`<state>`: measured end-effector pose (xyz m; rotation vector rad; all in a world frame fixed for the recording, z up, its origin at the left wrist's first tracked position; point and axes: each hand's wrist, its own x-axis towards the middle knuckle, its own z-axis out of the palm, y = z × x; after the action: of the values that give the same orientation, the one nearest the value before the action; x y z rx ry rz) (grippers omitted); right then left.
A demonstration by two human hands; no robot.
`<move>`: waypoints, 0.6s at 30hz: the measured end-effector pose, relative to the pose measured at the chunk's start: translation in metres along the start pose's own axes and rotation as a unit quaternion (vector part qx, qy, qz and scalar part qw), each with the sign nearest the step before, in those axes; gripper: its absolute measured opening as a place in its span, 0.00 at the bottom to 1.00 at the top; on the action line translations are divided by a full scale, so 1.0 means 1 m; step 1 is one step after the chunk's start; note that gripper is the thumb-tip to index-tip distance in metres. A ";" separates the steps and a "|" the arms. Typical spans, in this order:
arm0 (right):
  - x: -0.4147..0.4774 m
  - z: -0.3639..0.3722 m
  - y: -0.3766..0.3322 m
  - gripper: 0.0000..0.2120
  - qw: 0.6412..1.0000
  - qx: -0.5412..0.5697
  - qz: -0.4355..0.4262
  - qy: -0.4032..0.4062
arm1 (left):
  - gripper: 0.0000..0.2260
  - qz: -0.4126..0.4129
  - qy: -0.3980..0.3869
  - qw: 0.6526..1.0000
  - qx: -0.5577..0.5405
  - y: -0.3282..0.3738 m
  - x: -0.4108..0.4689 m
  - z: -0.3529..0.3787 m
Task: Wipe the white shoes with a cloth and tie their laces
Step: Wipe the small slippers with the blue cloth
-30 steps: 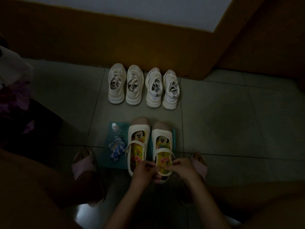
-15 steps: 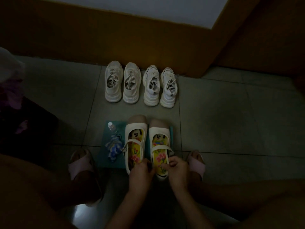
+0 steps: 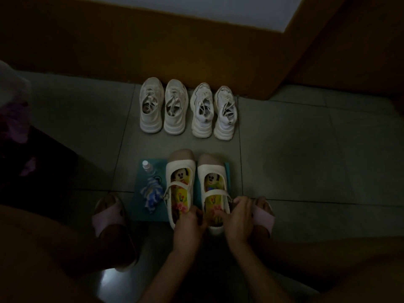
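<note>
The left hand [image 3: 189, 224] and right hand [image 3: 239, 217] had fingers curled round the heels of the left strap shoe [image 3: 179, 182] and right strap shoe [image 3: 213, 182] on the mat [image 3: 136, 206], probably to square the pair. The cloth [image 3: 152, 194] and bottle [image 3: 147, 168] lay just left, within reach. The laced white shoes [image 3: 200, 119] stood far off by the wall, apparently untied.

left hand [image 3: 189, 224] grips the left strap shoe [image 3: 179, 171] by the heel, right hand [image 3: 240, 217] the right strap shoe [image 3: 211, 169], on a teal mat [image 3: 138, 212]. four white sneakers [image 3: 175, 119] stand beyond.
</note>
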<state>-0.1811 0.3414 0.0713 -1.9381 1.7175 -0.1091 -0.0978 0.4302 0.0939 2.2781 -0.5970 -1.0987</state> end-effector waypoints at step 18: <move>0.013 -0.008 -0.021 0.20 0.979 0.180 0.087 -0.045 | 0.10 0.078 0.168 0.982 -0.021 0.007 0.000 -0.020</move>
<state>-0.1635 0.3276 0.0834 -1.5042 1.6666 -0.2471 -0.0827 0.4305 0.1093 2.2665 -0.5941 -0.6260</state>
